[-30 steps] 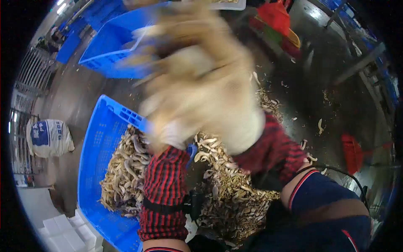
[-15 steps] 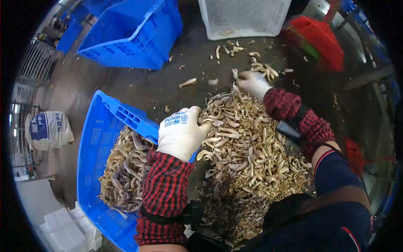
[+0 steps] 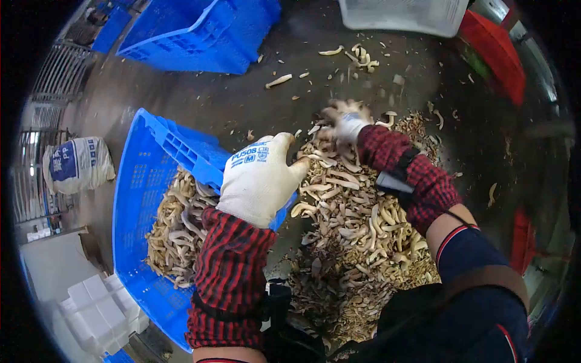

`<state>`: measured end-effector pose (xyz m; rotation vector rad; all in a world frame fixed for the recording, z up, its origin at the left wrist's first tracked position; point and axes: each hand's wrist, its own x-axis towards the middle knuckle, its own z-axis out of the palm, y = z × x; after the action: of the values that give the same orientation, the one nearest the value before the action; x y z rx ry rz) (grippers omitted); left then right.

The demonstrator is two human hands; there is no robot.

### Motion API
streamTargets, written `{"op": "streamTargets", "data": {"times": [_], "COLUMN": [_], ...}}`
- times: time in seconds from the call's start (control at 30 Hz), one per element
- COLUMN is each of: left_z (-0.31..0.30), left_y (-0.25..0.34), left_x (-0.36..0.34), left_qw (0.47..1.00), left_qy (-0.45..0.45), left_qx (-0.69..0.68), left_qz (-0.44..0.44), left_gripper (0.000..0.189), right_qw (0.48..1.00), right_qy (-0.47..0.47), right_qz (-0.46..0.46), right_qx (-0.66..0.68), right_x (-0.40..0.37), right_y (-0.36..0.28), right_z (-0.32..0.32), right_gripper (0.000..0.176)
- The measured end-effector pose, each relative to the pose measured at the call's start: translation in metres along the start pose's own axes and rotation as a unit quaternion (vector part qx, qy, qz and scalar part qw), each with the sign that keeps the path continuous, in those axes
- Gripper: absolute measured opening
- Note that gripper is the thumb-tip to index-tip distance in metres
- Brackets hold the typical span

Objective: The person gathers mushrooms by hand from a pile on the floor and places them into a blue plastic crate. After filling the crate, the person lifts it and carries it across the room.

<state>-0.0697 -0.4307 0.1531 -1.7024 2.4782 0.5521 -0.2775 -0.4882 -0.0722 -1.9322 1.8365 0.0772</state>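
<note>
My left hand (image 3: 260, 175), in a white glove marked PU508, lies over the right rim of a blue crate (image 3: 130, 199). Its thumb and forefinger stand apart, pointing toward the mushroom pile; the other fingertips are hidden. Long pale mushrooms (image 3: 175, 236) partly fill this crate. Smeared by motion, my right hand (image 3: 351, 124), also gloved, is at the far end of a large heap of loose mushrooms (image 3: 363, 212) on the floor. Blurred mushrooms surround its fingers, and I cannot tell whether it grips any.
Another blue crate (image 3: 236, 45) stands at the back left, and a white crate (image 3: 402, 21) at the back right. Red objects (image 3: 499, 57) lie to its right. Stray mushrooms (image 3: 363, 58) dot the floor. At left are a white sack (image 3: 78, 163) and white boxes (image 3: 100, 311).
The view has shifted. My right hand has drawn back from the scattered mushrooms beyond the heap to its far end, closer to my left hand. My left hand keeps its place at the crate rim.
</note>
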Motion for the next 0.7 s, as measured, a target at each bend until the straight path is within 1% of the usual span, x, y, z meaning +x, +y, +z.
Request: {"op": "streamTargets", "data": {"times": [0.03,0.07,0.1,0.17,0.23,0.3,0.37,0.4,0.43,0.5,0.53,0.57,0.6,0.63,0.67,0.7], "left_z": [-0.003,-0.004,-0.004,-0.004,-0.007,-0.007,-0.005,-0.007,-0.01,-0.012,-0.012,-0.013,-0.012,-0.011,-0.01,-0.01], "left_y": [0.002,0.003,0.002,0.0,-0.001,-0.002,-0.002,-0.001,0.001,0.002,0.002,0.002,0.0,-0.001,-0.002,-0.003], "left_x": [0.0,0.001,0.001,0.003,0.001,0.001,0.0,0.0,0.0,-0.002,-0.003,-0.003,-0.001,-0.001,-0.002,-0.002], "left_qw": [1.0,0.999,0.999,0.999,0.999,1.0,1.0,1.0,0.999,0.999,0.999,0.998,0.999,0.999,0.999,1.0], "left_qy": [-0.014,-0.03,-0.029,-0.027,-0.026,-0.026,-0.012,-0.027,-0.04,-0.043,-0.044,-0.046,-0.038,-0.035,-0.03,-0.025], "left_qx": [-0.003,-0.006,-0.009,-0.008,-0.011,-0.009,-0.01,-0.007,-0.003,-0.013,-0.017,-0.021,-0.016,-0.017,-0.017,-0.018], "left_qz": [-0.011,-0.022,-0.023,-0.016,-0.015,-0.01,-0.003,-0.009,-0.015,-0.015,-0.024,-0.033,-0.013,-0.013,-0.005,0.003], "left_gripper": [0.047,0.048,0.048,0.049,0.049,0.049,0.048,0.048,0.047,0.048,0.048,0.048,0.047,0.047,0.046,0.045], "right_qw": [0.999,0.997,0.994,0.982,0.951,0.944,0.957,0.971,0.969,0.974,0.967,0.972,0.972,0.944,0.875,0.771], "right_qy": [-0.02,-0.007,-0.051,-0.104,-0.169,-0.173,-0.182,-0.102,-0.074,-0.045,0.035,0.025,0.027,0.041,0.052,0.06], "right_qz": [-0.031,-0.078,-0.08,-0.11,-0.169,-0.19,-0.155,-0.182,-0.201,-0.217,-0.252,-0.225,-0.225,-0.208,-0.183,-0.15], "right_qx": [-0.005,-0.022,-0.061,-0.115,-0.198,-0.208,-0.162,-0.117,-0.124,-0.045,-0.031,0.056,0.054,0.254,0.445,0.616], "right_x": [-0.012,-0.016,-0.024,-0.052,-0.092,-0.133,-0.163,-0.173,-0.183,-0.184,-0.182,-0.173,-0.167,-0.164,-0.164,-0.166], "right_y": [-0.024,-0.036,-0.047,-0.07,-0.083,-0.082,-0.067,-0.043,-0.037,-0.015,-0.004,0.001,0.005,-0.001,-0.01,-0.019], "right_z": [-0.008,0.003,0.013,0.016,0.008,0.01,0.023,0.048,0.046,0.059,0.067,0.062,0.059,0.042,0.019,-0.005], "right_gripper": [0.08,0.078,0.076,0.074,0.072,0.062,0.045,0.035,0.033,0.037,0.039,0.046,0.046,0.047,0.048,0.049]}}
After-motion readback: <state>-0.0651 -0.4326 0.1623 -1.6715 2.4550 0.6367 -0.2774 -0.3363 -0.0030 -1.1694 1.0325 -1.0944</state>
